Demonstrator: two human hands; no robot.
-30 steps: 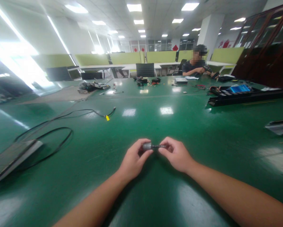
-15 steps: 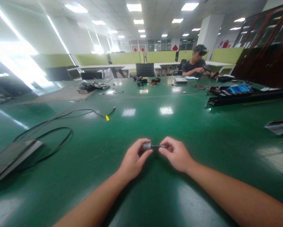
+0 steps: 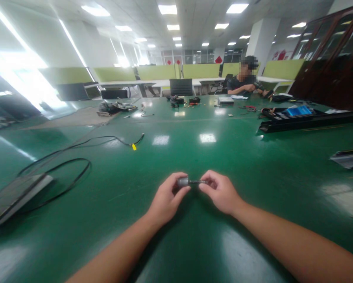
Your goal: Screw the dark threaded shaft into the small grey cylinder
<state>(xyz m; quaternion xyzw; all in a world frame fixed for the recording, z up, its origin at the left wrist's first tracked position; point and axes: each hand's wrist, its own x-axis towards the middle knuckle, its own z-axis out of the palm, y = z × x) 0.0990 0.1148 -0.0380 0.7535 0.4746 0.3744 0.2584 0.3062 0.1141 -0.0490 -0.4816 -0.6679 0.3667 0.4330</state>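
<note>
Both my hands meet low over the green table (image 3: 229,157), in the middle of the view. My left hand (image 3: 167,198) pinches a small grey cylindrical part (image 3: 182,182) between thumb and fingers. My right hand (image 3: 220,192) pinches a thin dark rod (image 3: 198,182) that sticks out of that part's right end. The two pieces lie in one line, joined between my fingertips. Whether they are screwed together or only touching is hidden by my fingers.
A black cable (image 3: 76,165) with a yellow tag (image 3: 133,147) loops at the left, beside a flat grey panel (image 3: 13,196). Long black trays (image 3: 300,120) lie at the right. Another person (image 3: 244,80) sits at the far end among small parts.
</note>
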